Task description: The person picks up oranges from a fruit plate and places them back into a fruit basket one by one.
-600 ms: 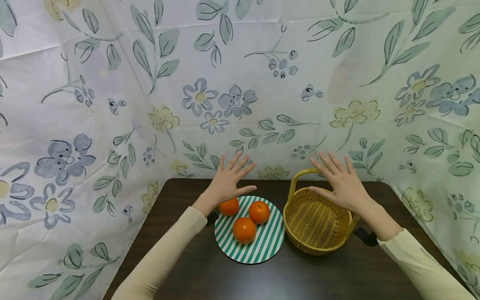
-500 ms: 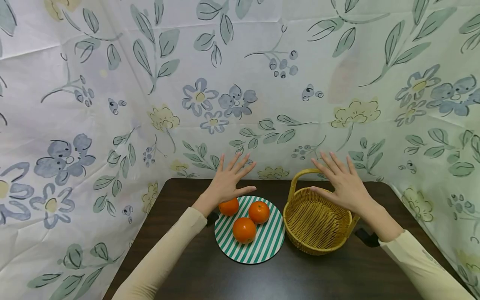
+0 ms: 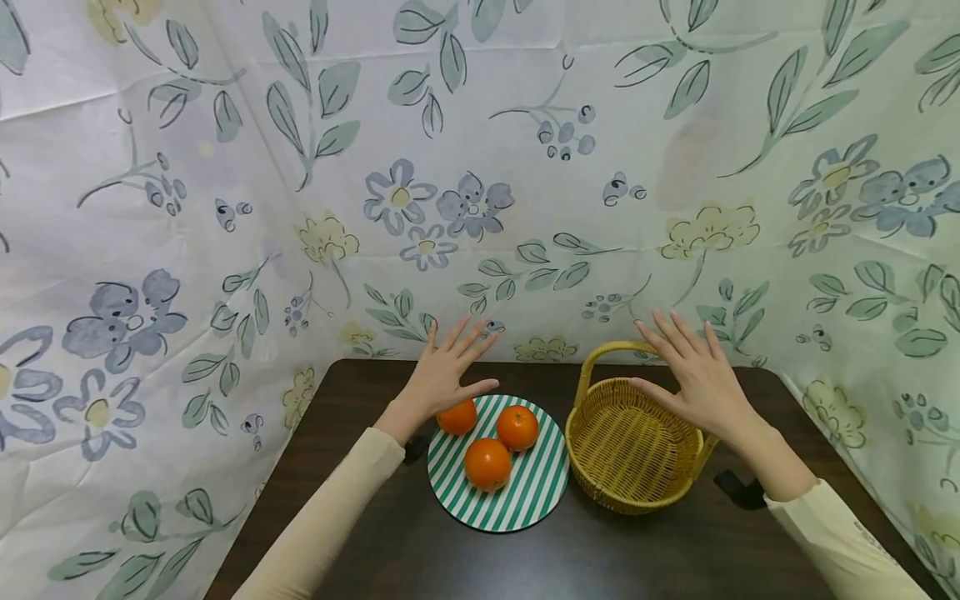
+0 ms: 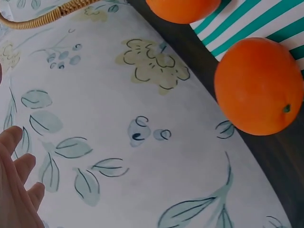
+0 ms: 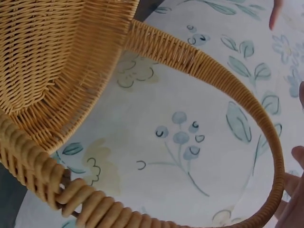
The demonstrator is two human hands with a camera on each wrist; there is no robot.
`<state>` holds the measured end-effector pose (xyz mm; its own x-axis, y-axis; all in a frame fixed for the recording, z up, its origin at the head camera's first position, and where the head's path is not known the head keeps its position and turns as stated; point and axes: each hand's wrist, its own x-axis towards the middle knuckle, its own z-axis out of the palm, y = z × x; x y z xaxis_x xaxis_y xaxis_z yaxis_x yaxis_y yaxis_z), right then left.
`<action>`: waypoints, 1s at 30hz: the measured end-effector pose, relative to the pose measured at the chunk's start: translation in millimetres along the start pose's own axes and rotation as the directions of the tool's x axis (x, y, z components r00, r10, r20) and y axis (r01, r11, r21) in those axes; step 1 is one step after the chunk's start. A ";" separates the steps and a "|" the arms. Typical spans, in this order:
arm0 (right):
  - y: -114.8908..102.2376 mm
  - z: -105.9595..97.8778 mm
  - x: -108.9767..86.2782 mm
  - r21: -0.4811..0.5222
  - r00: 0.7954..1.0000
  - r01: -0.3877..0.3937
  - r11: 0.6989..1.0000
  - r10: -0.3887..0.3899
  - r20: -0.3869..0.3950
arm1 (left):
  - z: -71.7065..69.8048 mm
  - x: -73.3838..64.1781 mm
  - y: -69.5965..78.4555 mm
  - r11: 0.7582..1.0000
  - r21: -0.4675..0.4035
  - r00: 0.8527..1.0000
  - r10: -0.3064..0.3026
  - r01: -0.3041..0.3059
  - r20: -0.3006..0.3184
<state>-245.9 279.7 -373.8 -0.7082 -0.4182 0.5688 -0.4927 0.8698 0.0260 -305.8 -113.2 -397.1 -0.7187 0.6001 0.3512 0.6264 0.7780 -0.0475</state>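
Three oranges lie on a round green-and-white striped plate (image 3: 536,492): a front orange (image 3: 488,465), a right orange (image 3: 517,428) and a left orange (image 3: 457,417) partly hidden by the left hand. My left hand (image 3: 438,379), fingers spread and palm facing away, is raised over the plate's far left side and holds nothing. To the plate's right stands a wicker basket (image 3: 637,442) with an arched handle, its woven bottom showing. My right hand (image 3: 697,387), also with spread fingers and nothing held, overlaps the basket's far right rim and part of its handle (image 5: 213,71).
Under the plate and basket is a dark wooden table (image 3: 495,567). A floral cloth (image 3: 540,167) hangs behind it and along both sides, close to the table edges. Each wrist wears a black device.
Both hands have drifted slightly apart, the left one to the left and the right one to the right. Oranges, plate and basket stay where they were.
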 end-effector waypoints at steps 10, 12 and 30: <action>3.9 -0.9 -9.5 0.038 0.999 -0.027 0.999 0.029 -0.040 | 10.9 -12.8 -9.1 0.998 -0.049 0.999 -0.038 0.036 -0.035; 5.1 -0.1 -12.0 0.046 0.998 -0.027 0.999 0.030 -0.053 | 13.0 -15.1 -10.0 0.997 -0.061 0.998 -0.047 0.045 -0.037; 10.2 4.5 -31.1 0.130 0.988 -0.053 0.990 0.071 -0.136 | 34.1 -32.5 -17.8 0.995 -0.073 0.993 -0.079 0.073 -0.084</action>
<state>-231.1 300.4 -394.9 -0.6659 -0.3163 0.6757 -0.5159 0.8494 -0.1108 -303.9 -140.2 -439.5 -0.7378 0.5191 0.4315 0.5928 0.8040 0.0465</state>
